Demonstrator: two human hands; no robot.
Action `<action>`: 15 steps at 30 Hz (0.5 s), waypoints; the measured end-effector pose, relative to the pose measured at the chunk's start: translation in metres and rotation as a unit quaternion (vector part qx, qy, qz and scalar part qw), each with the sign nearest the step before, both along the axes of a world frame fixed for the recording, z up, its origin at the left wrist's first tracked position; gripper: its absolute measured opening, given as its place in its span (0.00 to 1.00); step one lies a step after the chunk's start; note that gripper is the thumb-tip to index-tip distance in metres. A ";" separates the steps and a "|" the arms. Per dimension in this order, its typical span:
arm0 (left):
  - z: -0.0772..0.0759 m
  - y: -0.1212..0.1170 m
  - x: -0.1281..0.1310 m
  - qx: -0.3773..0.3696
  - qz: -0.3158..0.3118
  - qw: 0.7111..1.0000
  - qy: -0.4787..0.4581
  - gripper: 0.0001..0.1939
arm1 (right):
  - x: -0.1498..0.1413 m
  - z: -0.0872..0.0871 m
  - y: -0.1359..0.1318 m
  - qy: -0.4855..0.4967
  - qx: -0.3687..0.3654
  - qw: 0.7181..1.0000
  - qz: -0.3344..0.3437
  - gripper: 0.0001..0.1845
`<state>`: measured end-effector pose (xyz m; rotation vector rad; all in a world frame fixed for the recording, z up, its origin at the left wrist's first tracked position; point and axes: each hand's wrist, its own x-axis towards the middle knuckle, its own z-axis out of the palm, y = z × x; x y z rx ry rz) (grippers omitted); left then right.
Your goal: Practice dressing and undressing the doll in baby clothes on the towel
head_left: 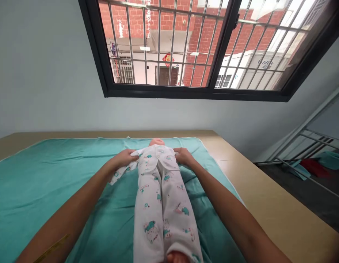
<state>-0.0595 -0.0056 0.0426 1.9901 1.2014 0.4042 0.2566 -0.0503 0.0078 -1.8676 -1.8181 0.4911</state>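
Note:
A baby doll [157, 141] lies on its back on a teal cloth [76, 160], its head at the far end. It wears a white printed shirt [155, 157] and matching trousers [149, 208]; one foot [177, 257] shows at the near edge. My left hand [125, 159] is closed on the shirt's left side by the sleeve, and the sleeve end [118, 176] hangs out below the fingers. On the other side, my right hand [183, 156] pinches the shirt at the right sleeve. The fingertips of both hands are partly hidden by fabric.
Under the cloth is a pale wooden table [240, 175], with its right edge running toward me. A wall and a barred window [164, 91] stand behind it. At right, a metal rack [303, 137] holds teal and red cloths [314, 168] near the floor.

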 end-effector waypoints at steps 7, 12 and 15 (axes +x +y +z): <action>-0.040 0.005 0.006 0.047 0.008 0.999 0.013 0.20 | -0.005 -0.027 -0.002 -0.081 -0.011 0.996 -0.042 0.23; -0.055 0.001 0.005 0.188 0.062 0.974 0.113 0.26 | -0.008 -0.037 -0.023 -0.179 0.061 0.980 -0.061 0.32; -0.071 -0.035 0.008 0.319 0.142 0.934 0.074 0.28 | -0.013 -0.054 -0.062 -0.209 0.152 0.962 -0.084 0.37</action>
